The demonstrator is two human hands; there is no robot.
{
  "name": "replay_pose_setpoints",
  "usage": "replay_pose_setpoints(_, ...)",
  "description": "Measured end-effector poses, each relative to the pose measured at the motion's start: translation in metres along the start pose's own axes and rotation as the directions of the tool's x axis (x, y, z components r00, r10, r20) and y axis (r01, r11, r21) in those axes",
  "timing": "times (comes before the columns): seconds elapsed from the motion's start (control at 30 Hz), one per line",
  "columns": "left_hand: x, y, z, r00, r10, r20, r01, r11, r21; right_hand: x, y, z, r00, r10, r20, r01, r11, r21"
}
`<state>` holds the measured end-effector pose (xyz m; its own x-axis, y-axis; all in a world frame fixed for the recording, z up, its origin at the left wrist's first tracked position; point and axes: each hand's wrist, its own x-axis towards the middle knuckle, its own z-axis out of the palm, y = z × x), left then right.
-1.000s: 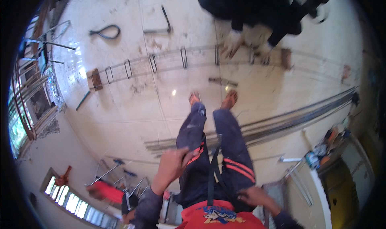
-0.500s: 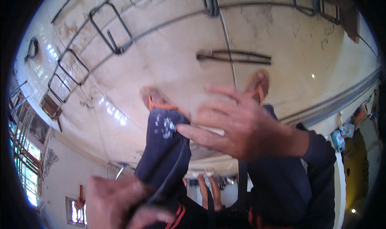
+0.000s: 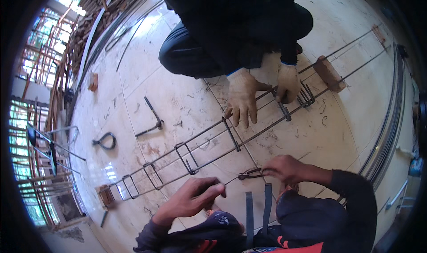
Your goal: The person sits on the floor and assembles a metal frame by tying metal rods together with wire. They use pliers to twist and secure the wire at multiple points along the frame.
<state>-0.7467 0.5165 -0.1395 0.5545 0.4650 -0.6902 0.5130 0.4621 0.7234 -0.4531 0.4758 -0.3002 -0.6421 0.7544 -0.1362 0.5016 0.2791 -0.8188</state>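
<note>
My left hand (image 3: pixel 195 196) is closed in front of my left knee, thumb against the fingers. A thin wire runs from its fingertips toward the pincers (image 3: pixel 250 174). My right hand (image 3: pixel 284 169) is closed on the handle end of those dark pincers, whose jaws point left, low over the tiled floor. Beyond my hands, a long rebar frame (image 3: pixel 209 165) of parallel bars and rectangular stirrups runs from lower left to upper right. Across it a co-worker's gloved hands (image 3: pixel 242 95) hold a stirrup (image 3: pixel 282 110) at the bars.
A brick (image 3: pixel 329 75) props the frame's right part, and another block (image 3: pixel 105 196) its left end. A bent bar (image 3: pixel 156 119) and a looped dark piece (image 3: pixel 106 141) lie left. Long bars (image 3: pixel 386 133) line the right side. Wire scraps litter the tiles.
My right hand, open before, has closed on the pincers. My left hand has moved forward and right with the wire. The view has tilted up, bringing the co-worker and whole frame into sight.
</note>
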Motion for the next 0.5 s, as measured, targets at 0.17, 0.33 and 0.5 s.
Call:
replay_pose_setpoints(0.17,0.022,-0.028,0.015,0.989,0.052,0.136,-0.033,0.990,-0.134,-0.050,0.009,0.003,0.705,0.046,-0.707,-0.365,0.879,-0.307)
replay_pose_setpoints(0.33,0.032,-0.043,0.039,0.967,0.141,0.212,-0.157,0.986,0.058,-0.071,0.008,0.016,0.522,0.282,-0.805,-0.646,0.747,-0.158)
replay_pose_setpoints(0.5,0.029,-0.038,0.045,0.902,0.260,0.344,-0.304,0.949,0.079,-0.074,0.021,0.018,0.457,0.646,-0.611,-0.291,0.758,0.584)
